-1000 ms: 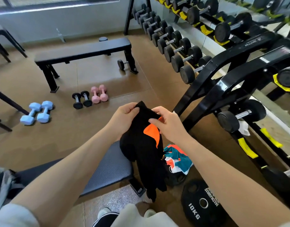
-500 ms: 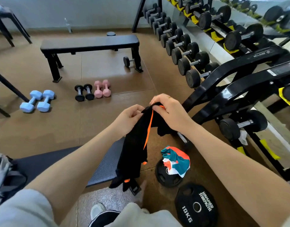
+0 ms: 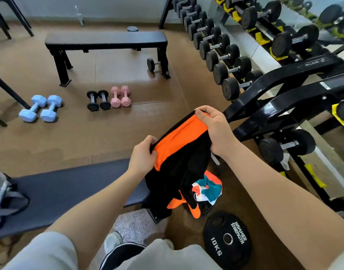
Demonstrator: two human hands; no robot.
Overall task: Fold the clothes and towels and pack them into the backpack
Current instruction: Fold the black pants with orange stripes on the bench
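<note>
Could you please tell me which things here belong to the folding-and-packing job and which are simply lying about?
Job: black and orange garment, held by left hand and right hand; multicoloured garment; backpack.
Lying about: blue dumbbells, pink dumbbells, weight plate.

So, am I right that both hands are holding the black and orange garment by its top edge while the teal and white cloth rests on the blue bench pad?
Not quite. The head view shows the teal and white cloth on the floor beside the blue bench pad, above a weight plate. The rest holds: the left hand and right hand grip the black and orange garment by its top edge.
</note>
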